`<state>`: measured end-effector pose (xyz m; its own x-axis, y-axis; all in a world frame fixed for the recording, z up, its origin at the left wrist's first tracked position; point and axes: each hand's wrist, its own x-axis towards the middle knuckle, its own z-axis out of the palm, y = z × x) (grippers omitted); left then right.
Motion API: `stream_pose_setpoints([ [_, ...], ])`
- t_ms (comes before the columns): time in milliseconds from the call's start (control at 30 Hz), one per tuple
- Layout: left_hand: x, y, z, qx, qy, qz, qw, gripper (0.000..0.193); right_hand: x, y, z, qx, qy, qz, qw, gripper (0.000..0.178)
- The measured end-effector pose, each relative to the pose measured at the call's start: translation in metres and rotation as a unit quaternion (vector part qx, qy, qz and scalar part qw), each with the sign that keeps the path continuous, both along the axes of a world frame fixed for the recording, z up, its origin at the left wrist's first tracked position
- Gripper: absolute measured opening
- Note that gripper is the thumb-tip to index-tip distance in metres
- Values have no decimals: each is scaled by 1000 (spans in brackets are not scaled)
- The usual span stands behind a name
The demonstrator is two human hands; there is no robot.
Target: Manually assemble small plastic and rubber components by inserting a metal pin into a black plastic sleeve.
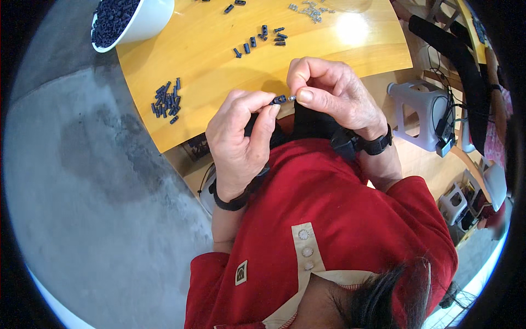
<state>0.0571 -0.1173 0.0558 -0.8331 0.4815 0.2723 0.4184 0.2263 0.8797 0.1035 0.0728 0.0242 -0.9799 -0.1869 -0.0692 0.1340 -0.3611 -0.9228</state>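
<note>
Because the parts are so small, each hand seems to rely on thumb and forefinger: the left hand (241,125) pinches one end of a dark part (280,100), leaving its other end bare, while the right hand (338,94) pinches a silvery piece (292,98), letting only its tip show toward that bare end. Both parts are held up by the near edge of the table (213,60), between its two near corners, probably to keep them close to the eyes. A heap of dark pieces (167,102) lies along the left edge near the near-left corner, likely within easy reach of the left hand; loose dark parts (253,41) are scattered farther in, and metal bits (314,12) sit apart toward the far side, perhaps to stop the kinds mixing. A white tub (147,24) full of small dark pieces overlaps the left edge, its top cut off by the view; lens bending makes its true tilt uncertain. The table's far edge is out of sight, the fingers cover most of the silvery piece, and whether it touches the dark part cannot be told.
</note>
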Motion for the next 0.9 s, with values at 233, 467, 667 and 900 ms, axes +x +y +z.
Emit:
stream_pose_setpoints([
  [233, -1, 1, 2, -37, 61, -12, 997, 17, -3, 2, 0, 79, 40, -4, 996, 20],
  [467, -3, 2, 5, -90, 125, -31, 988, 18, -8, 10, 9, 248, 157, -24, 956, 21],
  [667, -1, 5, -2, -44, 112, -19, 992, 17, -10, 6, -3, 92, 46, 14, 995, 18],
  [900, 6, 5, -15, 34, 32, -23, 999, 12, -8, -14, -33, -207, -68, 51, 975, 18],
])
